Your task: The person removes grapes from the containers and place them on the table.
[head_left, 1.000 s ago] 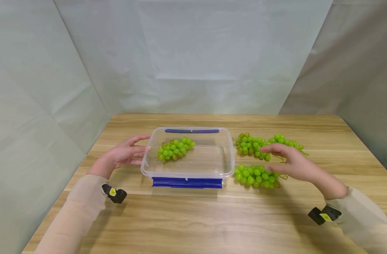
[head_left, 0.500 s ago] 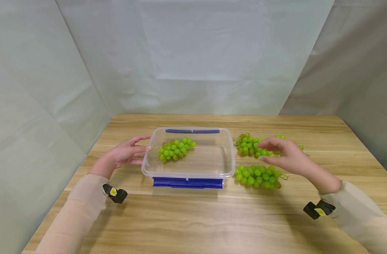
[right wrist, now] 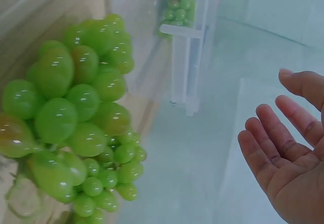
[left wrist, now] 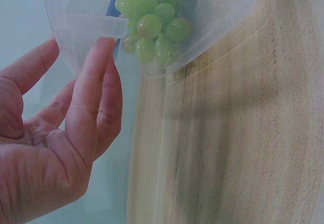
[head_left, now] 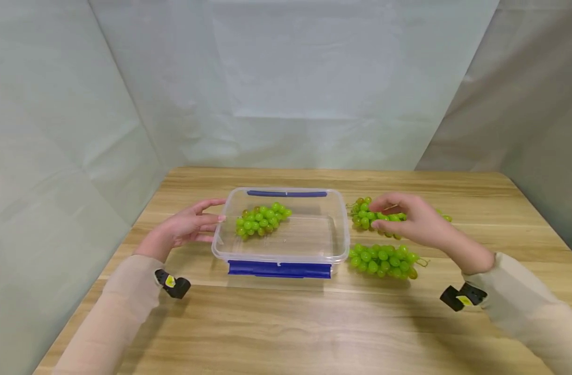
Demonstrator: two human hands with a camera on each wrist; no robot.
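Note:
A clear plastic container (head_left: 342, 229) with blue clips (head_left: 279, 269) sits mid-table and holds one bunch of green grapes (head_left: 261, 220). My left hand (head_left: 192, 225) rests against its left wall with straight fingers; the left wrist view shows the fingertips (left wrist: 98, 57) on the rim near the grapes (left wrist: 152, 21). My right hand (head_left: 408, 219) hovers over the far bunch (head_left: 363, 216) to the right of the container, fingers arched and holding nothing. In the right wrist view, the palm (right wrist: 288, 158) stays apart from the grapes (right wrist: 81, 112). Another bunch (head_left: 383, 260) lies nearer me.
A third bunch (head_left: 443, 217) shows only partly behind my right hand. The wooden table (head_left: 286, 323) is bounded by pale fabric walls (head_left: 286, 78) at the back and on both sides. Small black wrist cameras (head_left: 173, 285) hang below both sleeves.
My right hand has moved left and away from me, from above the near bunch to over the far bunch. The left hand and container have stayed in place.

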